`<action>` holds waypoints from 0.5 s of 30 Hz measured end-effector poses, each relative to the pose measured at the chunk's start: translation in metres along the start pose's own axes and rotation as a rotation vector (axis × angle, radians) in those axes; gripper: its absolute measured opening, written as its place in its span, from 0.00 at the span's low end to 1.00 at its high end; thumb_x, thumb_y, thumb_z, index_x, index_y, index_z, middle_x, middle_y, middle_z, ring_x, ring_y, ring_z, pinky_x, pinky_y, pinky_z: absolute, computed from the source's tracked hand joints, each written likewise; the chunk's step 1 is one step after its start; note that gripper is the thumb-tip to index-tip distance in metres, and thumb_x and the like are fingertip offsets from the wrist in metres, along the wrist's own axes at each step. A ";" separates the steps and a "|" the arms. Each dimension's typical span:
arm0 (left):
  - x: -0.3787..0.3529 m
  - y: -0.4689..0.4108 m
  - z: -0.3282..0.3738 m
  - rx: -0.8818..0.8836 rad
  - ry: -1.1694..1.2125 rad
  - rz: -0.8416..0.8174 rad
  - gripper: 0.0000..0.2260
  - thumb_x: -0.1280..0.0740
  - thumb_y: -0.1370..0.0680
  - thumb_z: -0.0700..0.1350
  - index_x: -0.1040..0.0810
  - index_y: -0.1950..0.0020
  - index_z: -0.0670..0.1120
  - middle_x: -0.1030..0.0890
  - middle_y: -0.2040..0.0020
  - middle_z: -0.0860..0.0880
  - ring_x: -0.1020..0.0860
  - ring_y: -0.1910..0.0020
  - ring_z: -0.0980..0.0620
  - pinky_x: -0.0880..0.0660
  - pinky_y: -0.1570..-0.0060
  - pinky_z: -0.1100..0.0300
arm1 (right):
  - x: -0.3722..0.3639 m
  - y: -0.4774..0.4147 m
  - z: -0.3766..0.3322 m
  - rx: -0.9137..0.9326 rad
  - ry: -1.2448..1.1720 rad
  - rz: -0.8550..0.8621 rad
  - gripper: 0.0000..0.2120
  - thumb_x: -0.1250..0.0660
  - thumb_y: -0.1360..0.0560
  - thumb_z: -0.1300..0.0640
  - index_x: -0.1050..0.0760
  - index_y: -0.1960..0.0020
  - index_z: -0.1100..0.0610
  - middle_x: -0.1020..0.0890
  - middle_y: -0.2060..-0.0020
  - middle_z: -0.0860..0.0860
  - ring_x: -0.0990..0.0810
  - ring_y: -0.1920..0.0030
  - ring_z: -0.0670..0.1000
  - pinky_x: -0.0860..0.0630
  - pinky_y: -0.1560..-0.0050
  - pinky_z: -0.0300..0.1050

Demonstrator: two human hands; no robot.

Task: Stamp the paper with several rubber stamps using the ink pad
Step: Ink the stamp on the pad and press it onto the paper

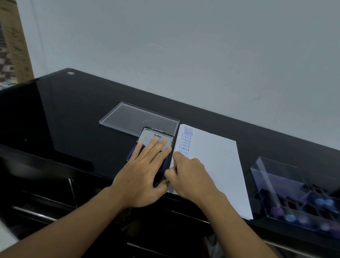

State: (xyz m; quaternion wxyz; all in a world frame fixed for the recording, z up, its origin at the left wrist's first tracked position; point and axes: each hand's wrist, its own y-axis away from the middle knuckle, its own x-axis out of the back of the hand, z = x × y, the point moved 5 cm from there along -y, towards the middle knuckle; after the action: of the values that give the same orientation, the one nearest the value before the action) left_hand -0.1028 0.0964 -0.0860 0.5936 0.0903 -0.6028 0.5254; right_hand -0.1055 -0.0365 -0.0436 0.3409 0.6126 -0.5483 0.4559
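The left fingers (160, 146) lie straight and flat on the lid of the ink pad (153, 136), so the left hand (142, 168) grips nothing and only presses down. The right fingers (173, 172) are curled up tight on the left edge of the paper (219, 165), just on the near side of the blue words (185, 143). I cannot tell if the right hand (191, 177) has a stamp inside, because the hand hides it. The paper lies just right of the ink pad on the black table (71, 118).

If the right hand slides, it could smear wet ink. The paper could slip on the shiny table, and the next word would land crooked. The other stamps (323, 201) sit in the clear box (275, 177) on the right
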 end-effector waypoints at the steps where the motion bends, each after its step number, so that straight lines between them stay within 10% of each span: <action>1: 0.000 0.000 0.000 -0.001 0.001 0.003 0.35 0.39 0.23 0.59 0.40 0.20 0.46 0.44 0.18 0.49 0.54 0.19 0.53 0.51 0.22 0.40 | 0.000 0.000 0.000 0.000 0.008 0.003 0.10 0.40 0.25 0.52 0.40 0.62 0.49 0.24 0.64 0.53 0.26 0.63 0.56 0.32 0.67 0.47; 15: 0.000 -0.001 0.000 -0.002 -0.001 0.002 0.35 0.38 0.24 0.58 0.39 0.20 0.46 0.44 0.18 0.49 0.54 0.19 0.52 0.51 0.22 0.41 | 0.004 0.004 -0.006 -0.003 0.023 0.019 0.09 0.40 0.24 0.52 0.38 0.60 0.50 0.29 0.66 0.49 0.29 0.65 0.52 0.37 0.69 0.45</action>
State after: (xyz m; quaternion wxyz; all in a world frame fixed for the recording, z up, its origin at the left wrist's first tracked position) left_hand -0.1024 0.0960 -0.0855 0.5928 0.0894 -0.6038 0.5254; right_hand -0.1104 -0.0335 -0.0379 0.3437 0.6015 -0.5511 0.4652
